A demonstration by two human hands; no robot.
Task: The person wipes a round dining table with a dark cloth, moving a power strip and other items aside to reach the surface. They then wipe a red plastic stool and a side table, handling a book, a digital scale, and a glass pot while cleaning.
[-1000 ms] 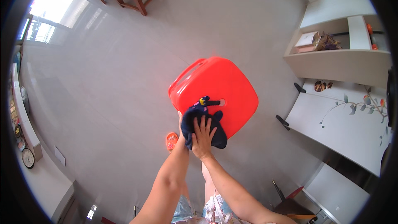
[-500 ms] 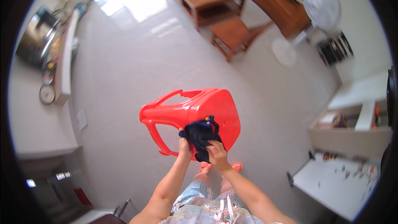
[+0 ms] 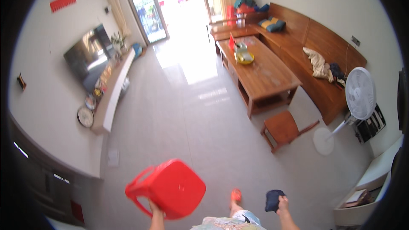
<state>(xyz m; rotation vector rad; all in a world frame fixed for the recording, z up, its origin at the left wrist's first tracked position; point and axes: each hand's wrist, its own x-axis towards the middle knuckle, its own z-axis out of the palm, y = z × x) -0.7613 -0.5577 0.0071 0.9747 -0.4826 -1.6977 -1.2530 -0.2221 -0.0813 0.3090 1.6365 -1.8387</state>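
A red plastic stool (image 3: 181, 189) hangs tilted in front of me at the lower left, its square seat turned up toward me. My left hand (image 3: 156, 209) is closed on the stool near its legs; the stool's edge partly hides the fingers. Held out at the lower right, my right hand (image 3: 283, 204) grips a folded dark navy cloth (image 3: 272, 200) by its right side. What kind of cloth item it is I cannot make out. A gap of floor separates the cloth from the stool.
A wooden chair (image 3: 283, 128) stands ahead on the right, beside a long wooden table (image 3: 272, 74) and a wooden bench (image 3: 294, 38). Past the chair is a white standing fan (image 3: 361, 93). A low white ledge (image 3: 113, 98) with a clock runs along the left wall.
My hands have moved apart: the stool is now at the left in my left hand, and the cloth at the right in my right hand. The view has tilted up toward the room.
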